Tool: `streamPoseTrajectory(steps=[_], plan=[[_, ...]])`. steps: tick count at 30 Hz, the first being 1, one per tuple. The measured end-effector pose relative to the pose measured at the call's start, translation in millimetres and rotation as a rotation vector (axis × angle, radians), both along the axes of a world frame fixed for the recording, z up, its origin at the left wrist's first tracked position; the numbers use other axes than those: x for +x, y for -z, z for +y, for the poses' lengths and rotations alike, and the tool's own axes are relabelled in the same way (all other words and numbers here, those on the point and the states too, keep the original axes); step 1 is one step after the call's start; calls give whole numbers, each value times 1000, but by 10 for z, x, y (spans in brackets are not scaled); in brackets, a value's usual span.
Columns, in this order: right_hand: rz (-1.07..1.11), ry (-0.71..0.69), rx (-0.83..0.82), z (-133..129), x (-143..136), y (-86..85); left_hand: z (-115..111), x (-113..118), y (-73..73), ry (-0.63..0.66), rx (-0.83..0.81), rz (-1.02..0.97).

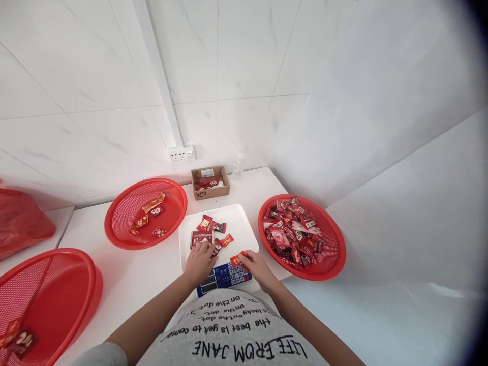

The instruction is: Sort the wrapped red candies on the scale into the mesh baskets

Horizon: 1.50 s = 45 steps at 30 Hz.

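My right hand (255, 264) pinches a small red-orange snack packet (235, 261) above the blue keypad (223, 277) of a white weighing scale. On the scale's tray (240, 216) lie several red and maroon wrapped snacks, among them a flat maroon packet (201, 237), a dark red packet (218, 226) and a small orange-red packet (226, 240). My left hand (200, 262) rests palm down over the near packets, fingers extended and touching them. Its fingertips partly cover the packets underneath.
A red basket (335, 249) heaped with wrapped snacks stands at right. Another red basket (114, 229) at back left holds a few packets; a third (89, 284) is at near left. Behind the scale are a cardboard box (211, 192) and a clear bottle (238, 170). A red bag (25, 218) lies far left.
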State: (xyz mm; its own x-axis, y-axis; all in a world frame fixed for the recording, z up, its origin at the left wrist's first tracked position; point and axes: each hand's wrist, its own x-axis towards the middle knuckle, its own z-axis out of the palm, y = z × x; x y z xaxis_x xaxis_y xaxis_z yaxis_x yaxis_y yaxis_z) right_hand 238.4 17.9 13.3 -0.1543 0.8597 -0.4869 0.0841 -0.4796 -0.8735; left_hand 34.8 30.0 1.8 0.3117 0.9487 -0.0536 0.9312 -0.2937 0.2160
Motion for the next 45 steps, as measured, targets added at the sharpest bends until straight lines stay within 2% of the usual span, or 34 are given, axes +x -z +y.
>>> streamPoseTrajectory(steps=[3,7,12,14,18,21,23,26,33,38,42,45], plan=[[-11,-12,3,6,-16,0,-8,39,28,-45,-41,6],[-10,-23,2,13,-29,20,55,93,-7,-79,-78,-8],[7,-27,4,28,-16,54,51,147,-50,2,-76,-78],[9,-24,4,35,-4,58,82,136,-32,-11,-56,-115],[-4,-17,0,40,8,42,298,42,96,-177,10,-167],[-8,-21,4,29,2,32,475,-31,234,-265,-27,-179],[1,-27,16,18,-1,35,530,-50,307,-250,-46,-170],[4,-28,19,-1,3,52,515,-35,353,-131,-17,-139],[-9,-24,6,-24,24,96,412,44,288,96,79,-45],[4,-23,-9,-37,8,95,414,78,243,132,21,-36],[10,-27,8,-40,-6,70,259,173,78,138,10,-212],[-15,-37,72,-43,-28,35,34,276,-52,128,-161,-477]])
